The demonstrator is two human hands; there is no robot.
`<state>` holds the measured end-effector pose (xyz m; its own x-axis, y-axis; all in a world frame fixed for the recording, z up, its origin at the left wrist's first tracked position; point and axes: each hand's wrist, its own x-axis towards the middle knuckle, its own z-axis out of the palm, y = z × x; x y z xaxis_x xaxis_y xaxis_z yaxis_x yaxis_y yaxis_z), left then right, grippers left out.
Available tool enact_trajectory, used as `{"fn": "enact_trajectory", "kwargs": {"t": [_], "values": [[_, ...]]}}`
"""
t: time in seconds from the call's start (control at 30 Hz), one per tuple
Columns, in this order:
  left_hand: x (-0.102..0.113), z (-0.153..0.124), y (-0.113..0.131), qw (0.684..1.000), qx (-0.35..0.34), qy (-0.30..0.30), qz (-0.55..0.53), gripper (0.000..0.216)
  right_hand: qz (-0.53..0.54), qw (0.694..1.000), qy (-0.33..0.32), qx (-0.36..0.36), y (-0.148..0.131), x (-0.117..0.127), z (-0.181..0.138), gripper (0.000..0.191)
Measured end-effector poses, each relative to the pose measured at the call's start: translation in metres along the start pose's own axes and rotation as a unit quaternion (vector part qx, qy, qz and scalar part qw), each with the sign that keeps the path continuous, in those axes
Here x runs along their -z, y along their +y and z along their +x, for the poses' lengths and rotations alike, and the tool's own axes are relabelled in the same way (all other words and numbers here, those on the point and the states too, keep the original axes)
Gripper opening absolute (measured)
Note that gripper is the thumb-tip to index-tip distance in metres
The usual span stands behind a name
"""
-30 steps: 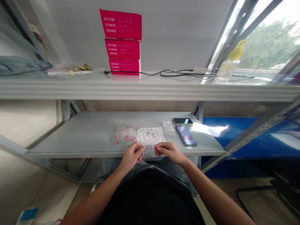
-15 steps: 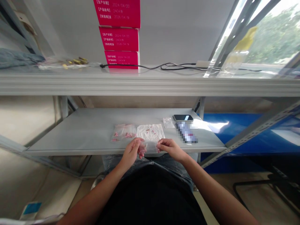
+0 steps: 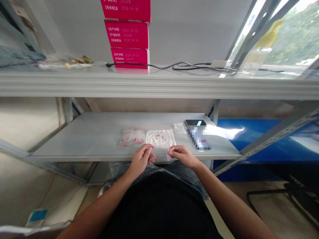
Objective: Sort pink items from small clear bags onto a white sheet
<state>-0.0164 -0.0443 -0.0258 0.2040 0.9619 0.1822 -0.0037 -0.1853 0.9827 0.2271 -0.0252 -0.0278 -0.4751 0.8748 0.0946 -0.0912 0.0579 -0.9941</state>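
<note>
Between my hands, at the front edge of the lower shelf, a clear plastic bag (image 3: 160, 154) is stretched out, with small pink-red pieces gathered at its left end. My left hand (image 3: 140, 160) pinches the bag's left side between thumb and fingers. On the right side, my right hand (image 3: 183, 155) grips the other end the same way. Just beyond the bag lies a crumpled white sheet (image 3: 165, 134) with a few small reddish pieces on it. Left of that sheet, flat clear bags (image 3: 132, 136) hold more pink-red pieces.
A small clear bag (image 3: 179, 128), a phone (image 3: 195, 123) and a blurred-out item (image 3: 198, 138) lie at right on the lower shelf (image 3: 87, 136). Above, the upper shelf (image 3: 159, 86) carries red boxes (image 3: 129, 35), a black cable (image 3: 161, 67) and a yellow-capped bottle (image 3: 256, 59).
The view has tilted slightly down. My hands keep hold of the bag; the right hand has shifted slightly to the right, and the bag looks flatter and more stretched.
</note>
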Motion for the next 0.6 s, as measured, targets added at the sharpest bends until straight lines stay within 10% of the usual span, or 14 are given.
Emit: {"fn": "enact_trajectory", "kwargs": {"t": [0.6], "values": [[0.0018,-0.0024,-0.0026,0.991,-0.047,0.033,0.118,0.027,0.006,1.000,-0.008,0.004,-0.0003,0.0021,-0.0010,0.028]]}}
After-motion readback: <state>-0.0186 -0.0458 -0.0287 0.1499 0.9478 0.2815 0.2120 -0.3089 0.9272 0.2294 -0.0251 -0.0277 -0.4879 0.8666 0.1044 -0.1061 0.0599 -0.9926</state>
